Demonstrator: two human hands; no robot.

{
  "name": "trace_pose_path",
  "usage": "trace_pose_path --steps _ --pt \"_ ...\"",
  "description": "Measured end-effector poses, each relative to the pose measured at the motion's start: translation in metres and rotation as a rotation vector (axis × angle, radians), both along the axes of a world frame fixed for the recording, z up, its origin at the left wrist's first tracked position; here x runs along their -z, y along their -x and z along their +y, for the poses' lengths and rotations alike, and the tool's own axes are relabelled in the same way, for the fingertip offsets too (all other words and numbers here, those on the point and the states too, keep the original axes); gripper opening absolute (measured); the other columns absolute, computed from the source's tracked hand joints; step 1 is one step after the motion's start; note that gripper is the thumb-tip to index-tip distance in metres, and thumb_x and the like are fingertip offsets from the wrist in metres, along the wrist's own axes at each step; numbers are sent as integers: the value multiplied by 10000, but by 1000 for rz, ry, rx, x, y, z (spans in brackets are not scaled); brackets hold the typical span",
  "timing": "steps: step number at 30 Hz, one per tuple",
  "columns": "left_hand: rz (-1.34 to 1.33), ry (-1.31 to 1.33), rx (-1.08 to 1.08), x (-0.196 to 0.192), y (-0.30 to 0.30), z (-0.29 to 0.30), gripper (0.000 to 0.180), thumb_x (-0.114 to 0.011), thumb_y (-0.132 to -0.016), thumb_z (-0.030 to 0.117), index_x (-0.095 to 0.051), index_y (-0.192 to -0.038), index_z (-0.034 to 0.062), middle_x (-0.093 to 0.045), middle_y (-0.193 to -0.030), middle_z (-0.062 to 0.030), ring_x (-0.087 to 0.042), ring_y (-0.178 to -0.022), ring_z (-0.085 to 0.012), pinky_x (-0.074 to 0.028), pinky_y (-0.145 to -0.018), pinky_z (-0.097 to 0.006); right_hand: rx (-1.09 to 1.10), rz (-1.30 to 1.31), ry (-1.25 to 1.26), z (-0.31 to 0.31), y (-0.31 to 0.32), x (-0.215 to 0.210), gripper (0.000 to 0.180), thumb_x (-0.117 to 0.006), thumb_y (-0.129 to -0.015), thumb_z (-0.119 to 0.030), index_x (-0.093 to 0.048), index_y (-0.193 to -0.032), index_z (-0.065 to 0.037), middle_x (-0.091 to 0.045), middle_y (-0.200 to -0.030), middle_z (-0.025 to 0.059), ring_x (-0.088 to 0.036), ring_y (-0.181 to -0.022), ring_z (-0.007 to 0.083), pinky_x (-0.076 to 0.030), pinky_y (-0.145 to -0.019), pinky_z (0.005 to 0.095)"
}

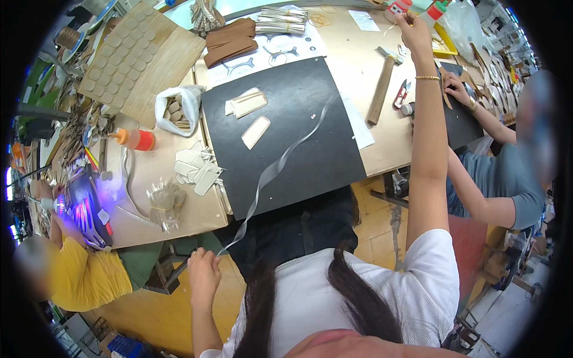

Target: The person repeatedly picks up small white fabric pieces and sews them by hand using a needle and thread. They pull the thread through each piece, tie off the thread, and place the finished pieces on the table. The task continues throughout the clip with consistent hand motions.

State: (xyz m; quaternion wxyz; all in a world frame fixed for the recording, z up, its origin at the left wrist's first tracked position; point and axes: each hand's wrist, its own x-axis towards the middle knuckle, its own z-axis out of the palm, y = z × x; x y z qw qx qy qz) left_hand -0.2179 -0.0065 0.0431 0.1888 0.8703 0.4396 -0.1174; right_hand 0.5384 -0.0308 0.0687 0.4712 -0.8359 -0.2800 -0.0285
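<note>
My left hand (203,271), low and left of the table edge, is closed on one end of a thin shiny grey ribbon (271,173). The ribbon twists up over a black mat (274,125) toward the upper right, where it fades from sight. My right hand (416,36) reaches to the far right, its fingers pinched beside a red-capped glue bottle (398,8); a thin pale sliver shows at the fingertips, too small to name. On the mat lie a stack of cream strips (246,103) and a single cream piece (255,132).
A hammer (382,83) and red snips (401,94) lie right of the mat. Leftward are an orange-capped bottle (136,139), a white bag of pieces (178,111) and bundled strips (165,204). Brown leather strips (231,42) lie behind. Co-workers sit at the right (495,179) and left (89,271).
</note>
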Motion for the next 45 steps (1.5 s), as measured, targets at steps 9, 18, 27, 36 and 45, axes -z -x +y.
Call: trace_pose_path --steps 9,18,27,36,45 --pt "-12 311 -223 4 21 3 159 -783 -872 106 -687 -835 -15 -702 -790 -130 -693 -751 -296 -523 -698 -389 126 -371 254 -21 -68 -4 543 -712 -943 -479 -696 -1223 -14 -770 -1028 175 -739 -948 306 -553 -850 417" --pt "-643 582 -163 -57 -134 5 115 -767 -917 106 -761 -954 -3 -688 -755 -56 -595 -629 -77 -453 -591 -237 -745 -154 152 3 224 -20 479 -809 -894 -336 -691 -1286 -89 -741 -1143 130 -721 -1024 301 -561 -900 394" --pt "-657 199 232 -66 -196 28 99 -738 -928 87 -730 -965 -4 -643 -793 -97 -654 -721 -210 -507 -650 -344 -1074 -39 199 -56 366 -27 230 -833 -823 -169 -772 -1026 -82 -714 -883 59 -706 -737 247 -543 -621 337" --pt "-555 -294 232 16 -239 51 459 -727 -923 166 -632 -1303 -74 -611 -1302 -224 -560 -1229 -384 -464 -1029 -490 -696 442 -142 -84 316 -15 119 -767 -903 -48 -759 -1020 -27 -671 -826 28 -618 -759 128 -485 -687 287" --pt "-530 -341 427 43 -191 1 480 -751 -892 170 -630 -1303 -45 -604 -1316 -203 -543 -1318 -372 -444 -1100 -516 -758 905 163 -38 323 -1 160 -735 -964 -179 -740 -938 -21 -718 -799 26 -626 -600 55 -396 -488 192"
